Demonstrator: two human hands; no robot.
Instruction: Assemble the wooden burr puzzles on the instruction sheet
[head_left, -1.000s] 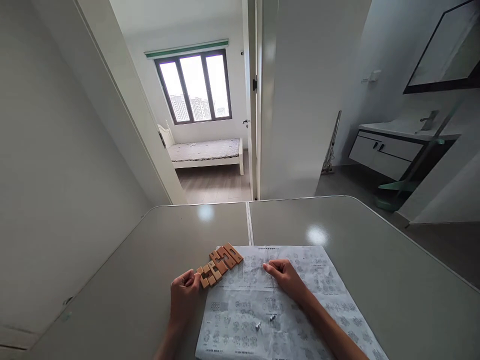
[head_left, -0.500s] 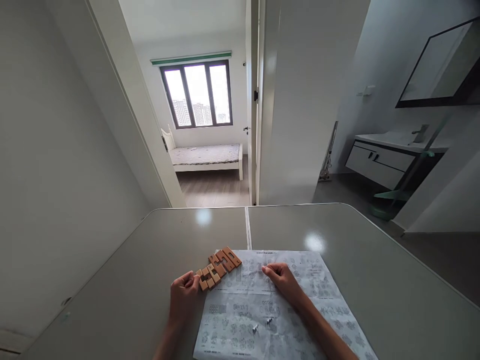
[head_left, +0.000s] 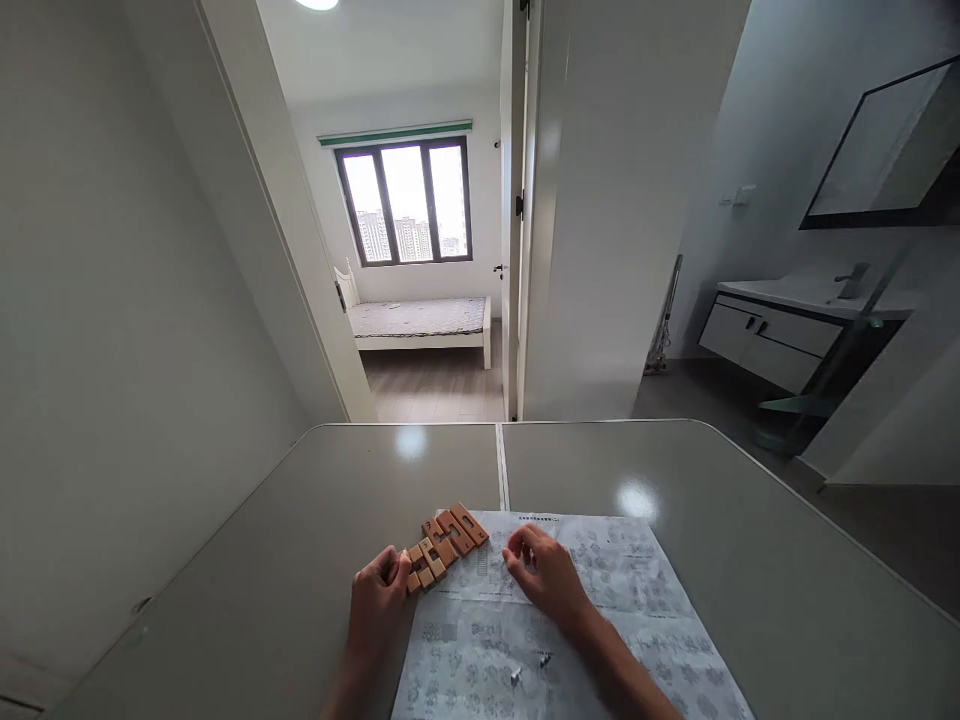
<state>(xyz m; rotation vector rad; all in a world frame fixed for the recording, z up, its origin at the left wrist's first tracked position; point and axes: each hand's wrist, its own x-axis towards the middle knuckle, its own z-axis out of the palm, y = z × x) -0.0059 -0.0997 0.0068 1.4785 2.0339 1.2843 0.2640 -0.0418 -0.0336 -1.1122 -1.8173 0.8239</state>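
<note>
Several orange-brown wooden blocks (head_left: 454, 532) with cut-out shapes lie side by side in a slanted row, over the upper left corner of a printed paper sheet (head_left: 600, 570). At the row's lower left end, my left hand (head_left: 381, 590) is closed, its fingertips against the end block; whether it grips that block or something small is hidden. Over the sheet, right of the blocks, my right hand (head_left: 546, 575) is held with thumb and fingers apart and nothing visible between them. Two small silvery pieces (head_left: 516, 677) lie lower on the sheet.
The grey table (head_left: 330, 510) has a pale seam (head_left: 502, 465) down its middle and a rounded far edge. Beyond it are a doorway with a bed (head_left: 420, 318), and a washbasin cabinet (head_left: 772, 330) at the right.
My right hand has opened its pinch and moved slightly left, nearer the blocks. My left hand stays at the end of the row. The whole view has shifted a little.
</note>
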